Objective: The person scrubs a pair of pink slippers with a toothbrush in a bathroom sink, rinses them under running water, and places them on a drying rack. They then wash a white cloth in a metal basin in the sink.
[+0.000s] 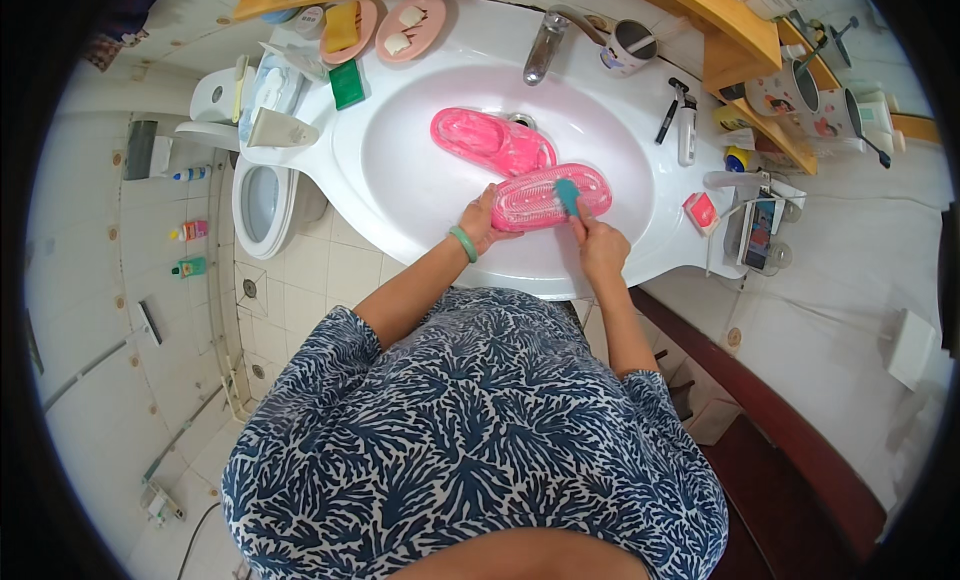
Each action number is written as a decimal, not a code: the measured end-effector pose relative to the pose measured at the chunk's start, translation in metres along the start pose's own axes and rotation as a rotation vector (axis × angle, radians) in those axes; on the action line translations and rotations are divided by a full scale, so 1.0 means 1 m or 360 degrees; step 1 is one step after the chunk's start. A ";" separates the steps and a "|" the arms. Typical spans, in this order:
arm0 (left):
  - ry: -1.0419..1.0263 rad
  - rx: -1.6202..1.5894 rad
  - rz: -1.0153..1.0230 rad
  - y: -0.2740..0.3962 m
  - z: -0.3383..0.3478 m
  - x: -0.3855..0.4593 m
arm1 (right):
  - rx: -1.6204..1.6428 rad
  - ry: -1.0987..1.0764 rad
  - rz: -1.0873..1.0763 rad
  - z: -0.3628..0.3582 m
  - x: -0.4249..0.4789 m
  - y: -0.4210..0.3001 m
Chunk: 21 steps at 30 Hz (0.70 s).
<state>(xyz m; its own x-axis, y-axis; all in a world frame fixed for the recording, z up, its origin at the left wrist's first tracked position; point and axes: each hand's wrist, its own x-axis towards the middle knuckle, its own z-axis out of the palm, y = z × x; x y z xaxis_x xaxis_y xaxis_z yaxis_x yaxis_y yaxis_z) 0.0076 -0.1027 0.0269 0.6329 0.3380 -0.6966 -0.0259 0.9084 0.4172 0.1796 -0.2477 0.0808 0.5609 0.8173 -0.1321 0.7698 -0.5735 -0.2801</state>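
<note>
My left hand (pixel 480 221), with a green bangle at the wrist, grips one end of a pink slipper (pixel 525 202), turned so its ridged sole faces up. In my right hand (pixel 602 246) is a teal brush (pixel 567 196), its head resting on that sole. White suds lie in the grooves. A second pink slipper (pixel 480 138), streaked with suds, lies strap up in the white washbasin (pixel 405 197), close to the drain (pixel 520 120). The brush's bristles are hidden.
A chrome faucet (pixel 544 48) rises behind the basin. Left on the rim are a green scouring pad (pixel 346 84), two pink soap dishes (pixel 411 28) and a tube (pixel 281 129). Razors (pixel 670 111), a small red box (pixel 701 213) and a phone (pixel 760 231) sit at the right.
</note>
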 end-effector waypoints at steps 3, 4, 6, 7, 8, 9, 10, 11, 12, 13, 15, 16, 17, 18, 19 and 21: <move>-0.0229 -0.0179 -0.0034 -0.002 -0.010 0.007 | 0.0148 0.0024 0.0096 0.002 0.012 -0.016; -0.0296 -0.0233 -0.0114 0.001 -0.008 0.007 | 0.0363 0.0036 0.0139 0.005 0.013 -0.031; -0.0423 -0.0341 -0.0269 0.006 -0.007 0.005 | 0.0516 -0.0032 0.0008 0.014 0.003 -0.070; -0.0396 -0.0342 -0.0274 0.007 -0.012 0.007 | 0.0493 -0.0110 -0.0096 0.012 -0.006 -0.084; -0.0369 -0.0343 -0.0280 0.006 -0.019 0.009 | 0.0504 -0.0128 -0.0154 0.009 -0.013 -0.084; -0.0341 -0.0351 -0.0286 0.005 -0.025 0.011 | 0.0510 -0.0152 -0.0213 0.006 -0.020 -0.079; -0.0348 -0.0381 -0.0324 0.004 -0.023 0.009 | 0.0511 -0.0177 -0.0268 0.003 -0.025 -0.072; -0.0354 -0.0411 -0.0363 0.003 -0.021 0.009 | 0.0461 -0.0133 -0.0290 0.002 -0.026 -0.056; -0.0357 -0.0442 -0.0412 0.001 -0.017 0.005 | 0.0411 -0.0095 -0.0304 0.001 -0.029 -0.035; -0.0349 -0.0471 -0.0447 0.004 -0.010 0.001 | 0.0364 -0.0050 -0.0320 -0.001 -0.031 -0.025; -0.0344 -0.0526 -0.0521 0.010 0.004 -0.004 | 0.0342 0.0041 -0.0039 0.000 -0.024 -0.022; -0.0375 -0.0501 -0.0489 0.009 0.005 -0.001 | 0.0326 0.0090 0.0104 -0.001 -0.022 -0.021; -0.0406 -0.0475 -0.0458 0.007 0.003 0.001 | 0.0351 0.0158 -0.0045 0.003 -0.028 -0.030; -0.0450 -0.0447 -0.0438 0.009 0.005 0.004 | 0.0364 0.0232 -0.0182 0.007 -0.035 -0.050; -0.0509 -0.0461 -0.0406 0.011 0.005 0.005 | 0.0389 0.0302 -0.0329 0.011 -0.041 -0.060; -0.0625 -0.0496 -0.0338 0.014 0.006 0.006 | 0.0264 0.0234 -0.0372 0.001 -0.047 -0.061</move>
<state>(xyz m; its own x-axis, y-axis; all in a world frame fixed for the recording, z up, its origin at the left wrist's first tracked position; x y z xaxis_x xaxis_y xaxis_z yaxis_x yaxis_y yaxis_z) 0.0160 -0.0896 0.0316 0.8890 0.0757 -0.4516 -0.0561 0.9968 0.0567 0.1060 -0.2512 0.1033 0.4219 0.9022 0.0898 0.8297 -0.3443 -0.4393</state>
